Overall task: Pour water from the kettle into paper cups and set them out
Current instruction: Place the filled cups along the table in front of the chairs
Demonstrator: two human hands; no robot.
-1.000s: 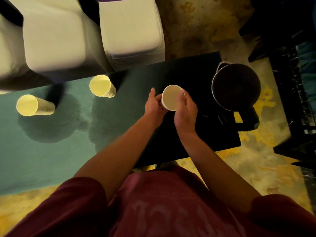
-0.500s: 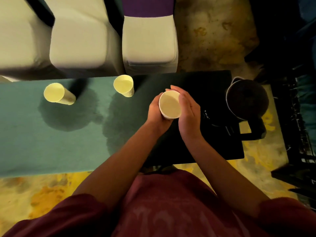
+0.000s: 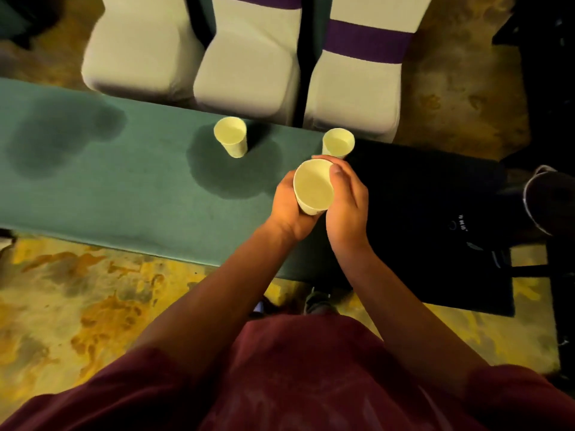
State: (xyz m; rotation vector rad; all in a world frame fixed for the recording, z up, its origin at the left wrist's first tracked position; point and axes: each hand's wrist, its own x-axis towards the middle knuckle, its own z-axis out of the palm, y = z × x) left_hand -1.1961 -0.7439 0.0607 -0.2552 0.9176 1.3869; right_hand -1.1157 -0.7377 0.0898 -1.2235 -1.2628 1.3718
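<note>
I hold a pale paper cup [image 3: 312, 188] between both hands above the green table [image 3: 109, 194]. My left hand [image 3: 286, 209] wraps its left side and bottom, and my right hand [image 3: 348, 200] presses its right side, thumb at the rim. Whether there is water in it I cannot tell. Two more paper cups stand upright near the table's far edge: one [image 3: 231, 136] to the left, another [image 3: 338, 142] just beyond my fingers. The dark kettle [image 3: 550, 200] is cut off at the right edge, beside a black mat [image 3: 435, 213].
Three white-covered chairs [image 3: 249, 66] with purple bands stand close against the table's far side. Dark wet-looking patches [image 3: 62, 138] mark the green cloth at left and around the left cup. Patterned yellow carpet [image 3: 77, 306] lies below the near edge.
Both hands have carried the cup leftward, away from the kettle and off the black mat toward the green cloth. The view has swung left, so the kettle now sits at the right edge.
</note>
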